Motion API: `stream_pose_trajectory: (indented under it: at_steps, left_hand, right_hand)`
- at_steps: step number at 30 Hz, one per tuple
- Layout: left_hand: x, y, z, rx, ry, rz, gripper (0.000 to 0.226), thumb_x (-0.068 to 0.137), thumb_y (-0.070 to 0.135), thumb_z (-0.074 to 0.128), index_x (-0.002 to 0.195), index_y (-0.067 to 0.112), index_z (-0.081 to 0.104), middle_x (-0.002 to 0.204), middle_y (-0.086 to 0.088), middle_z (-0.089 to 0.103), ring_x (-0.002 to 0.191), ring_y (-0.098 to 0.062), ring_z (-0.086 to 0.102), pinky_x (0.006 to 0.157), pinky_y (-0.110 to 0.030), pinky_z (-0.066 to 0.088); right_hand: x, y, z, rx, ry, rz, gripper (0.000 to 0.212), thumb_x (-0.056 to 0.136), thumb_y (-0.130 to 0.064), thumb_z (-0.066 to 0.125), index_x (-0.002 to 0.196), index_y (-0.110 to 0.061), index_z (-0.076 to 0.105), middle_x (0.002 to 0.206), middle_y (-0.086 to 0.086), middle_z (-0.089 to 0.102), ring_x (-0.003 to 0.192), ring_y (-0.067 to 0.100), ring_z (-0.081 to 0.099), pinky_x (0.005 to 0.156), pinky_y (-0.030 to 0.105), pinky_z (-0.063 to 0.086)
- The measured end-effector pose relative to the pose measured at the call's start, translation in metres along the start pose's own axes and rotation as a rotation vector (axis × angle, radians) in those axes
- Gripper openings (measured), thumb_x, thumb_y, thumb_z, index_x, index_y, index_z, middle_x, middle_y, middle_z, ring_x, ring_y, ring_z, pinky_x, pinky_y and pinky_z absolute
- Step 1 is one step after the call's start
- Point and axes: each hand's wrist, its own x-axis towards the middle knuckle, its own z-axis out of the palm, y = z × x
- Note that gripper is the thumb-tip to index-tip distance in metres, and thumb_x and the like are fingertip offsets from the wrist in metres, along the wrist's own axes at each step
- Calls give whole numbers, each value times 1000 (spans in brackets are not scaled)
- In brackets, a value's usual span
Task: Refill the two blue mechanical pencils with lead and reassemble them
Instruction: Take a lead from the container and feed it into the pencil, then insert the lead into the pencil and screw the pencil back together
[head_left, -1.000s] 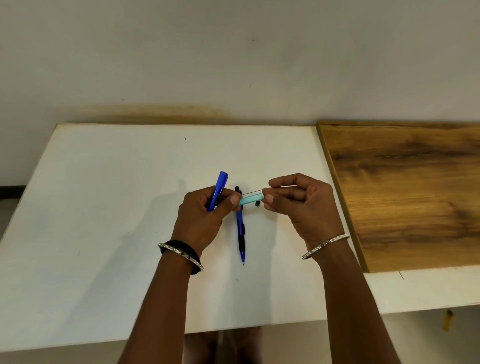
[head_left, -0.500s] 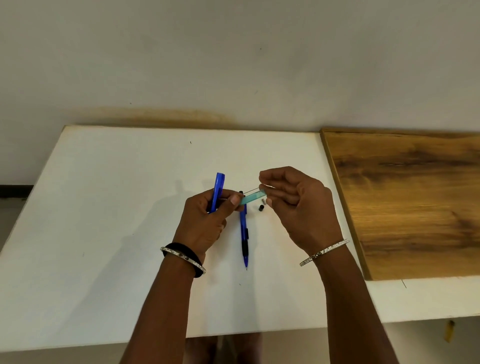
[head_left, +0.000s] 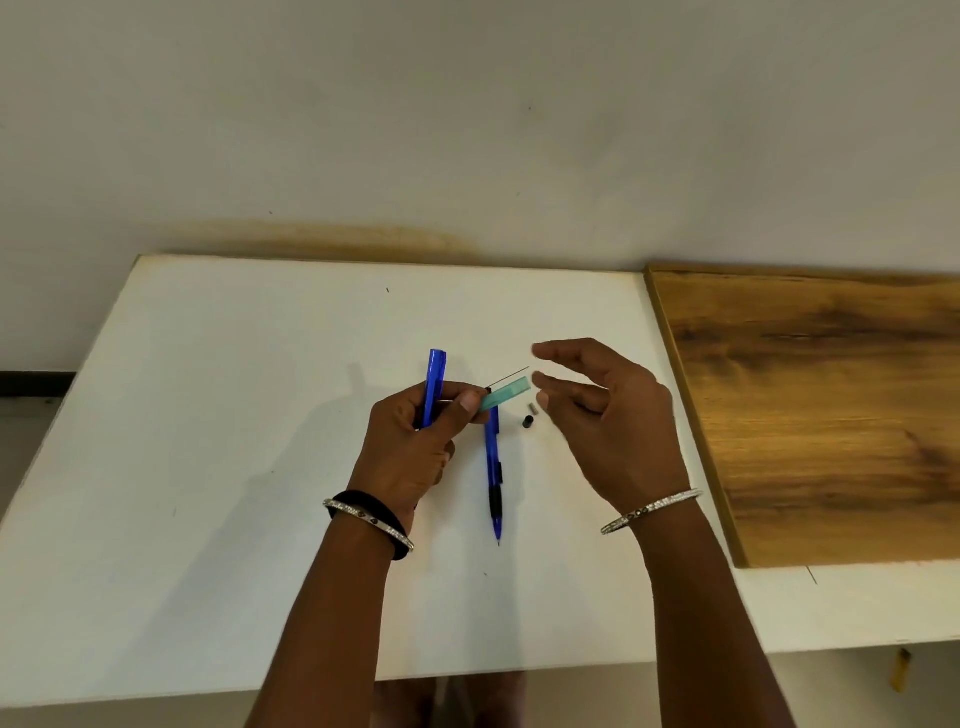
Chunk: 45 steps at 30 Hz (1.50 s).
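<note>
- Half a second ago the right grip (head_left: 608, 421) was pinched at the free end of the lead case (head_left: 506, 394). Now its fingers have sprung apart and drawn just clear of it.
- A thin lead (head_left: 511, 375) sticks out along the case's upper edge. It seems to have been teased out but not taken, so loading it is yet to be done.
- The right grip is wide open, thumb and fingers spread, holding nothing. It sits just beside the case end, and I see no contact.
- The left grip (head_left: 410, 447) is curled round two things. One blue pencil (head_left: 435, 379) stands upright in the fist, and the case is pinched under the thumb, slanting up to the right.
- The second pencil (head_left: 492, 457) lies on the worktop (head_left: 234, 415) between the hands, tip towards the person.
- A black cap (head_left: 528, 421) and a small grey piece (head_left: 532, 408) lie just beside it, so reassembly looks outstanding.
</note>
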Motion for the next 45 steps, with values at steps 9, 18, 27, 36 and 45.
stream_pose_trajectory:
  at_steps: [9, 18, 27, 36, 45]
  left_hand:
    - [1, -1, -3, 22, 38, 5, 12, 89, 24, 65, 94, 17, 74, 74, 1, 76, 40, -5, 35, 37, -14, 33]
    - [2, -6, 6, 191, 44, 39, 13, 87, 31, 68, 91, 21, 75, 76, 0, 75, 41, -4, 40, 44, -17, 36]
    - [-1, -5, 20, 177, 35, 2, 22, 83, 34, 72, 96, 17, 74, 54, 11, 63, 38, -5, 49, 39, -11, 38]
    - [-1, 0, 21, 186, 66, 7, 24, 81, 35, 72, 94, 15, 75, 59, 13, 65, 41, 2, 51, 54, -19, 38]
    - [-7, 9, 26, 192, 71, -23, 19, 79, 28, 76, 93, 15, 75, 82, -10, 70, 90, -47, 58, 93, -60, 46]
  right_hand:
    - [-4, 36, -11, -249, 170, 370, 9, 81, -20, 77, 90, -19, 78, 87, -1, 74, 65, 3, 56, 69, 22, 44]
    - [-4, 24, -5, 189, -7, 332, 10, 80, -31, 76, 88, -25, 76, 74, -6, 75, 63, 7, 69, 53, 12, 47]
    - [-6, 28, -11, 520, -103, 459, 12, 83, -22, 73, 94, -18, 75, 83, 1, 78, 77, 14, 75, 52, 15, 50]
    - [-9, 42, -16, -51, -119, 306, 15, 85, -19, 72, 99, -17, 77, 87, -2, 73, 74, 11, 64, 73, 20, 48]
    - [-8, 43, 1, -208, -76, 299, 17, 79, -29, 78, 90, -18, 70, 79, -6, 64, 65, 4, 56, 60, 8, 39]
